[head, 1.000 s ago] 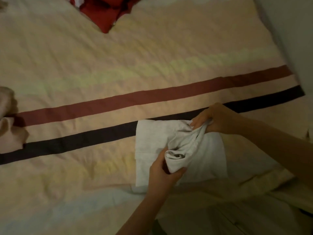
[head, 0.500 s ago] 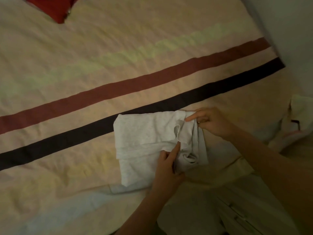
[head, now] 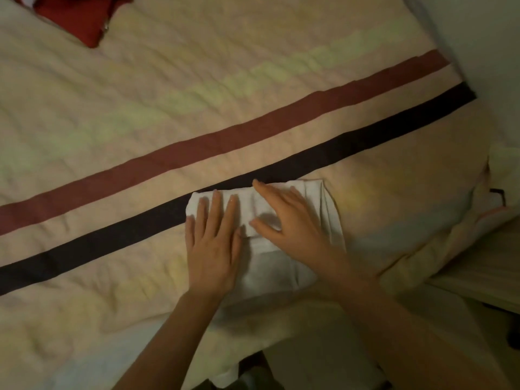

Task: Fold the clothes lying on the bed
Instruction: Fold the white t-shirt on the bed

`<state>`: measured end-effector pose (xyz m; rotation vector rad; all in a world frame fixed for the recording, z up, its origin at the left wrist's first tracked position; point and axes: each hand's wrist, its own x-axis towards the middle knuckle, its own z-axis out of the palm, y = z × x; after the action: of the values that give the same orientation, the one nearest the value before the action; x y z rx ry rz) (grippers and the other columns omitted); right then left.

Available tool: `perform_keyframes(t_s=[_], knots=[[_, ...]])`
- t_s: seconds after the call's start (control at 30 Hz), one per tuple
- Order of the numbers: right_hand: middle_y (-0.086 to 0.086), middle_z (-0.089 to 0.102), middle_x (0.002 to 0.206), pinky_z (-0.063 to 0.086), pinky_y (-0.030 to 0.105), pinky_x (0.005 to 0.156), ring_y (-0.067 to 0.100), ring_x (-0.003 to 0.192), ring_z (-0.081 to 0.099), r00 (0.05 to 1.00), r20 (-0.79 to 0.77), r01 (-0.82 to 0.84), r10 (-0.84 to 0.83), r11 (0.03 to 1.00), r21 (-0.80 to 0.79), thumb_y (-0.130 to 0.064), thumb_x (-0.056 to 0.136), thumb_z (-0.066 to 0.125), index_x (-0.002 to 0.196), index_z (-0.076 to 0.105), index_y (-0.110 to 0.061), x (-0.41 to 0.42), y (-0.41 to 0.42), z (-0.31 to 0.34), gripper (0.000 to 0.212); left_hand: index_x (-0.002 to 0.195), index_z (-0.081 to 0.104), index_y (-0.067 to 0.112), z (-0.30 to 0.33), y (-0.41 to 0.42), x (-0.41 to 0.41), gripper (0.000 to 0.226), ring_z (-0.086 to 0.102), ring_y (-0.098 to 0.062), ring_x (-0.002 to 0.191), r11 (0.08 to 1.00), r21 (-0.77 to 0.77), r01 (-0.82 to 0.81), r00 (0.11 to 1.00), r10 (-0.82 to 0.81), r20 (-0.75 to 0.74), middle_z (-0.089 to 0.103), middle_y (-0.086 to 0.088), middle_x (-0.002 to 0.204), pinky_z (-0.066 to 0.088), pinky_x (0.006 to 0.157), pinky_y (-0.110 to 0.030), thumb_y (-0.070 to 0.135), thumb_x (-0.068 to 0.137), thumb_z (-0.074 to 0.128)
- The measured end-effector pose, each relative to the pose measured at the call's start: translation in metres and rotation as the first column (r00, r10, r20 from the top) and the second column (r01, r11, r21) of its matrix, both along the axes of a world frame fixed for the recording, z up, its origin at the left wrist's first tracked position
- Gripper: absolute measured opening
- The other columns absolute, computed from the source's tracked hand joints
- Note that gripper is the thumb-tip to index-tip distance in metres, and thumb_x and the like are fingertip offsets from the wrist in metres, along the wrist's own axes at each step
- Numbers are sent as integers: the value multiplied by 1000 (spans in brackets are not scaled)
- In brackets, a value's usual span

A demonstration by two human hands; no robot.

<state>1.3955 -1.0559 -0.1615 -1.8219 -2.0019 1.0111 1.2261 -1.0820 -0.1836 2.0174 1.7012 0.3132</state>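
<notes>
Presently, entries are running outward from the near edge of the bed [head: 84, 319], with the black stripe [head: 140, 220] serving as the landmark throughout.

Item 1, left hand [head: 212, 246]: lying flat on the near side of the black stripe, fingers straight and slightly spread, pressing down on the left part of the grey garment; nothing is being gripped.

Item 2, right hand [head: 287, 223]: also resting on the near side of the stripe, fingers extended and apart, thumb out, pressing the garment's upper fold; it is holding nothing.

Item 3, grey garment [head: 332, 215]: sitting as a compact folded rectangle, its far left corner overlapping the black stripe, the rest lying on the near side. It is looking like light, soft knit cloth, limp rather than stiff, probably springing open unless flattened. Taking hold would best be done by sliding flat hands under both short ends, or pinching all layers at the folded edge, so the bundle is not coming apart.

Item 4, maroon stripe [head: 197, 144]: running parallel just beyond the black stripe.

Item 5, red garment [head: 76, 15]: lying well beyond both stripes at the far left, apparently awaiting folding.
</notes>
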Motion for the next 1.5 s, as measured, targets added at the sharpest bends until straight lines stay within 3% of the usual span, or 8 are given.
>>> perform_keyframes(t_s=[0.13,0.33,0.6,0.77,1.1,1.3,1.4,1.5], knots=[[1,9,158,-2,39,115,15,145,5,914,367,-185,171,983,3,-65,86,31,149,10,-20,26,-18,-33,80,151,4,26,-19,-4,1,62,-7,-21,145,996,-79,47,969,-65,-238,-3,-3,159,-9,115,-42,50,96,17],[5,15,156,9,49,114,21,144,13,844,510,-183,165,983,-14,-65,91,17,148,18,-16,37,-25,-45,75,150,-3,31,-30,-3,-12,72,-10,-22,145,993,-117,28,956,-61,-287,-10,-4,158,-9,116,-41,65,90,16],[7,-16,156,3,48,115,26,144,-14,886,461,112,-60,990,-88,-69,87,0,147,-1,-36,44,-44,-39,69,139,-9,58,-15,-17,-50,74,-1,-19,144,939,-339,-60,976,126,176,-29,15,150,15,113,-42,72,83,37],[13,8,157,8,52,115,30,144,6,846,518,103,-128,992,77,-61,92,9,149,19,-20,-4,-33,-13,71,142,-8,53,-11,-23,-52,76,-2,-6,138,915,-388,-111,914,248,323,-20,21,152,12,112,-39,55,88,47],[8,13,156,9,48,114,24,144,14,779,607,-142,155,987,-70,-59,94,10,149,15,-13,36,-34,-45,73,138,-25,45,-33,-26,-51,76,-14,-9,142,935,-330,-128,979,172,107,-19,8,155,-4,115,-36,73,81,17],[8,5,157,8,47,114,25,144,6,847,531,61,-41,998,-20,-59,93,8,149,6,-17,31,-35,-37,70,141,5,54,-14,-25,-60,78,24,-8,140,876,-441,-195,826,389,408,22,16,153,28,114,-45,65,79,51],[2,-3,158,7,41,114,24,144,0,912,304,280,-276,960,31,-60,89,29,150,7,-25,36,-30,-27,74,126,24,63,0,-26,-60,66,44,3,122,836,-506,-214,716,486,500,43,26,134,43,102,-33,64,72,60],[5,12,153,27,36,106,22,136,21,845,53,535,-532,838,-110,-43,88,57,148,17,-29,54,-33,-15,73,130,20,62,4,-23,-56,78,41,-8,128,788,-596,-153,648,535,542,34,20,144,44,102,-36,52,73,72]])
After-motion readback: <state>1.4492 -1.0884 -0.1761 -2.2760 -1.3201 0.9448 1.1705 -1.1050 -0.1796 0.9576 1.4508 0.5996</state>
